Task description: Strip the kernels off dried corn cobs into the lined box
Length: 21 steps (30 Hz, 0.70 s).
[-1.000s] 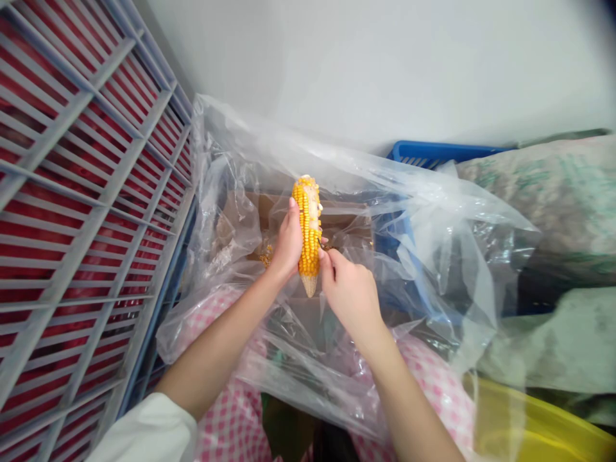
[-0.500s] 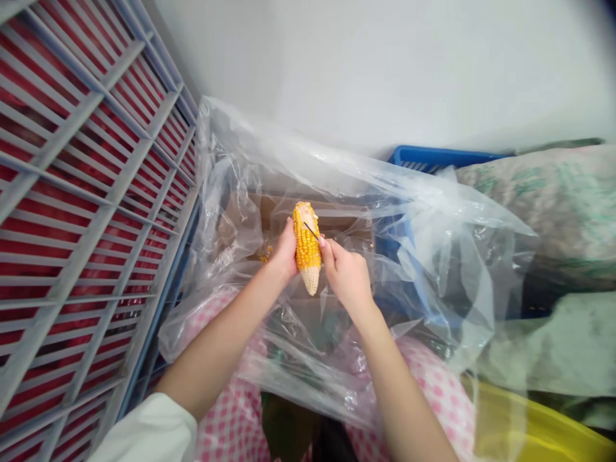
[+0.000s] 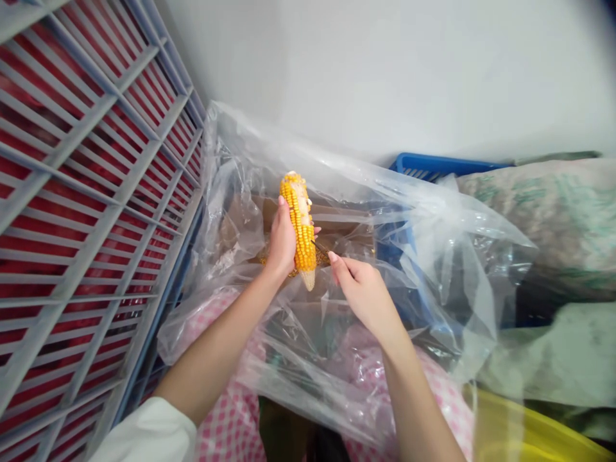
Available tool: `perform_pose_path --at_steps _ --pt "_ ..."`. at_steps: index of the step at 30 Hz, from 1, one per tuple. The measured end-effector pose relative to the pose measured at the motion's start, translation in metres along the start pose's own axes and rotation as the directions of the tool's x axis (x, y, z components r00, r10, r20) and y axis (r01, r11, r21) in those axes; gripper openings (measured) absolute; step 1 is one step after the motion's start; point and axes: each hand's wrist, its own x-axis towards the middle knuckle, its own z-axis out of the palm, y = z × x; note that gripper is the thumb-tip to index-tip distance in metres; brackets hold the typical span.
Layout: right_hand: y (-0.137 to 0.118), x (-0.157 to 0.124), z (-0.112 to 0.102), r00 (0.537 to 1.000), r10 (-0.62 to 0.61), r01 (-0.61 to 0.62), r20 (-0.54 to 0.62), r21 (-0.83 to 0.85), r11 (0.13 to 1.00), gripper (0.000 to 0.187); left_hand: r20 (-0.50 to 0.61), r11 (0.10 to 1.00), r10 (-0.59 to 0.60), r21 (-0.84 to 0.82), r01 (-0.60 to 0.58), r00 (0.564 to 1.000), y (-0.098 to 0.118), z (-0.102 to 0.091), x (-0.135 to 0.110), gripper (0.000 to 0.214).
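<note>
My left hand (image 3: 282, 242) is wrapped round a yellow corn cob (image 3: 299, 221), held nearly upright with its pale stalk end down. Part of the cob's right side near the top shows bare patches without kernels. My right hand (image 3: 362, 289) is pinched on a thin dark tool (image 3: 318, 246) whose tip touches the cob's lower right side. Both hands work over a clear plastic bag (image 3: 423, 256) that lines a cardboard box (image 3: 346, 221). Loose kernels (image 3: 269, 260) lie inside the bag under my left hand.
A grey slatted rack with red contents (image 3: 81, 212) fills the left. A blue crate (image 3: 433, 163) stands behind the bag, filled sacks (image 3: 543, 212) on the right, a yellow tub (image 3: 534, 430) at the bottom right. A white wall is behind. Pink checked cloth covers my lap.
The cob has been raised and shifted a little left. My right hand has slid down from the cob's upper side to its lower right, drawing slightly away.
</note>
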Motion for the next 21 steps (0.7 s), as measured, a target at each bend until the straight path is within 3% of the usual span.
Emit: perform_pose_path --at_steps 3,6,10,15,21 --pt "-0.004 -0.003 -0.003 0.998 0.054 -0.050 0.022 -0.156 0.987 0.047 -0.005 0.991 0.108 0.079 -0.107 0.994 -0.006 0.003 -0.005 0.055" --pt "-0.009 -0.005 0.000 0.998 0.057 -0.048 0.012 -0.378 0.925 0.046 0.018 0.985 0.113 0.131 -0.114 0.993 -0.012 0.004 -0.009 0.055" --pt "-0.008 -0.005 0.011 1.000 0.014 -0.018 -0.011 -0.548 0.836 0.045 0.002 0.993 0.026 0.118 -0.026 1.000 -0.016 0.005 -0.010 0.057" --pt "-0.005 -0.003 0.022 0.998 -0.012 -0.028 -0.059 -0.628 0.778 0.044 -0.046 0.994 -0.105 0.022 0.106 0.993 -0.018 0.005 -0.004 0.060" --pt "-0.001 0.004 0.028 0.997 -0.030 -0.019 -0.064 -0.644 0.765 0.045 -0.063 0.933 -0.356 -0.076 0.351 0.933 -0.017 0.003 -0.001 0.068"
